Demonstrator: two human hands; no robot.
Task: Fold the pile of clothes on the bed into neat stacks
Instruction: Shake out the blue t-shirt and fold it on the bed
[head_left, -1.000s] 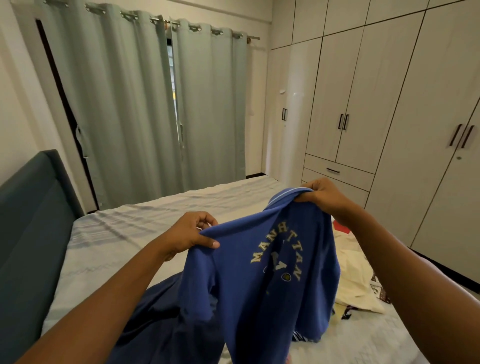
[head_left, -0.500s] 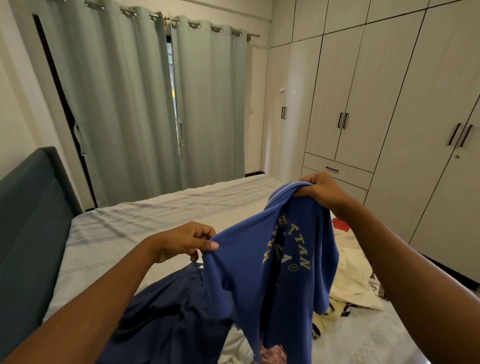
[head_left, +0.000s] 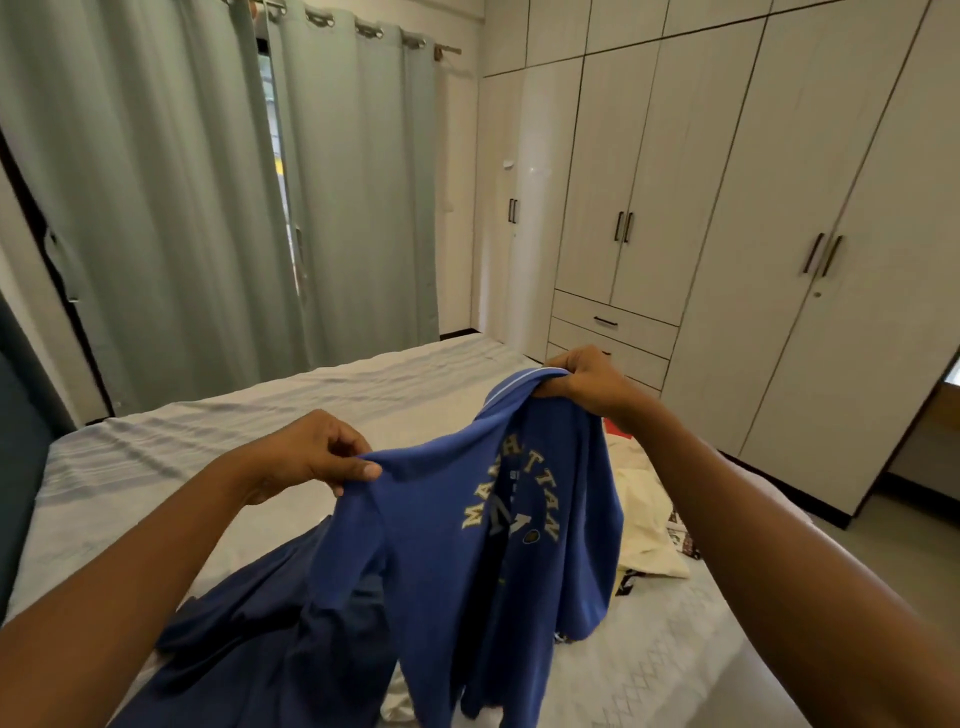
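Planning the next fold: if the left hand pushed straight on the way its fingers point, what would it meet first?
The blue shirt, which the left hand pinches; its fingers aim rightward. Past the cloth, probably the right forearm, though depth is unclear.
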